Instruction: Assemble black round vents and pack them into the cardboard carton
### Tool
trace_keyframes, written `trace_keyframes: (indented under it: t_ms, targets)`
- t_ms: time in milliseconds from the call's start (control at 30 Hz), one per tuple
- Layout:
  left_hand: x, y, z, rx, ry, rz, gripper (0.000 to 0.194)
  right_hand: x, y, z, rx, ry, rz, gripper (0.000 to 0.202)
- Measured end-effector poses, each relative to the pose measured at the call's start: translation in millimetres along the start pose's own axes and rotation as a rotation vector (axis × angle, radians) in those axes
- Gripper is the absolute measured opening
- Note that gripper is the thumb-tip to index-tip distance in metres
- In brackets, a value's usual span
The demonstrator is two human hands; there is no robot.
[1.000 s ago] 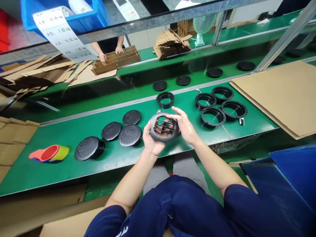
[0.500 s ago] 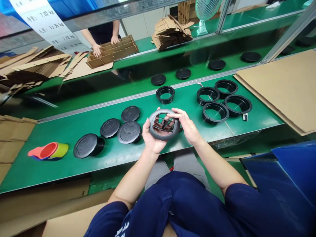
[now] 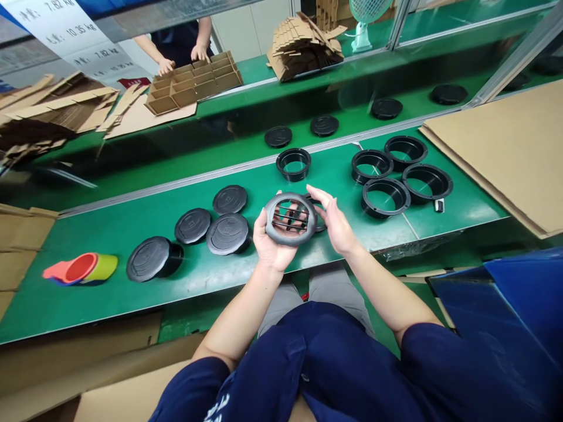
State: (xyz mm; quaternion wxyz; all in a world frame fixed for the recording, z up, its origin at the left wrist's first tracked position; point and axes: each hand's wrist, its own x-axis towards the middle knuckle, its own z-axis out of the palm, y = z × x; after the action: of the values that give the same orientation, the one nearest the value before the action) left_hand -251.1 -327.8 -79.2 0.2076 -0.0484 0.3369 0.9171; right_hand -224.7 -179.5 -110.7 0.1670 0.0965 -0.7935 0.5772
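Note:
My left hand (image 3: 271, 246) grips a round grey vent grille (image 3: 290, 218) with dark slats, held above the green table's (image 3: 132, 293) near edge. My right hand (image 3: 336, 223) is at the grille's right side, fingers spread and touching its rim. Left of my hands lie several black round caps (image 3: 227, 233), one tipped on its side (image 3: 149, 259). Black open rings (image 3: 386, 197) sit to the right and one (image 3: 293, 163) just behind the grille.
Stacked coloured cups (image 3: 79, 268) lie at the left. A large cardboard sheet (image 3: 505, 146) covers the right end, a blue bin (image 3: 519, 310) stands near my right arm. Across the conveyor another person's hands (image 3: 182, 55) rest on a cardboard divider grid (image 3: 193, 88). More black caps (image 3: 324, 125) lie on the belt.
The view has tilted down a little, so the table has shifted up. The grille stays in my left hand; my right fingers have slid from its front to its right side.

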Motion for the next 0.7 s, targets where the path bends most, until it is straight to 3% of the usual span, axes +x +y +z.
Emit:
trace_keyframes:
  t_ms: [100, 167, 300, 400, 533, 600, 700]
  targets:
    - [-1, -1, 0.5, -0.016, 0.071, 0.024, 0.049, -7, -3, 3, -0.351, -0.222, -0.251, 0.081]
    - [-5, -3, 3.2, -0.015, 0.089, 0.018, 0.047, -9, -6, 4, -0.503, -0.288, -0.323, 0.086]
    - [-14, -10, 9.9, 0.039, 0.051, -0.002, 0.048, -2, -12, 0, -0.603, -0.332, -0.264, 0.108]
    - [-17, -12, 8.4, 0.096, 0.03, -0.014, 0.054, 9, -10, -10, -0.586, -0.367, -0.263, 0.104]
    - [-11, -6, -7.3, 0.243, 0.072, 0.164, 0.053, 23, 6, -30, -0.766, -0.246, -0.153, 0.1]
    - [-5, -2, -17.8, 0.33, 0.142, 0.263, 0.048, 28, 15, -36, -0.862, -0.271, -0.105, 0.102]
    - [3, -1, -29.9, 0.396, 0.206, 0.286, 0.039, 33, 24, -35, -0.92, -0.339, -0.108, 0.106]
